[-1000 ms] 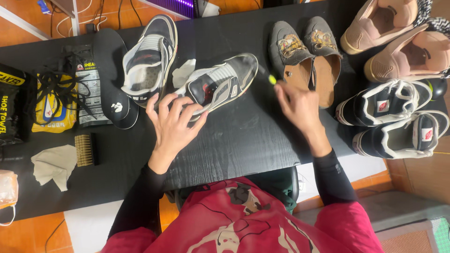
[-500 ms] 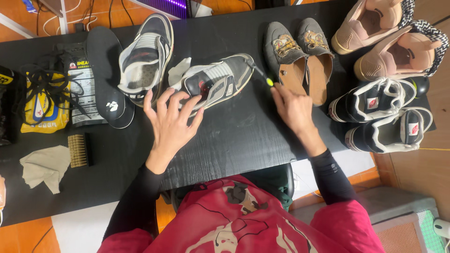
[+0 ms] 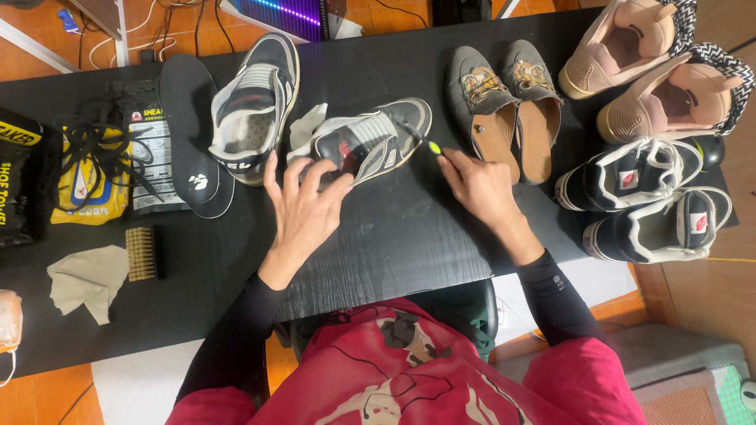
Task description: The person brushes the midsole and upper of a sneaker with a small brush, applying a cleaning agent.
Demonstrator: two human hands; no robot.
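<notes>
1. Black table point(image 3: 409, 236): matte, faintly grained top; it carries everything below.
2. Grey-and-white sneaker point(image 3: 370, 145): lies near the table's middle, tilted onto its side, toe toward the upper right. Panelled upper, smooth dark trim, red patch at the tongue.
3. Matching sneaker point(image 3: 256, 106): sits upright just to the left, opening facing up, with a crumpled white tissue point(image 3: 305, 126) between the two shoes.
4. Grey backless slippers point(image 3: 504, 106): a pair, felt-like uppers with gold embroidered patches, tan insoles; to the right of the worked sneaker.
5. Black insole point(image 3: 189, 134): flat, elongated oval, lying beside the upright sneaker.
6. Left hand point(image 3: 303, 212): fingers spread and curved, pressing on the tilted sneaker's collar end, steadying it.
7. Right hand point(image 3: 480, 185): fingers pinched shut around a thin brush point(image 3: 421, 140); dark shaft, yellow-green end at the fingertips, tip resting on the sneaker's toe area.
8. Small wooden brush point(image 3: 144, 253): rectangular, tan bristles, lying at the left beside a beige cloth point(image 3: 85, 279), soft and rumpled.
</notes>
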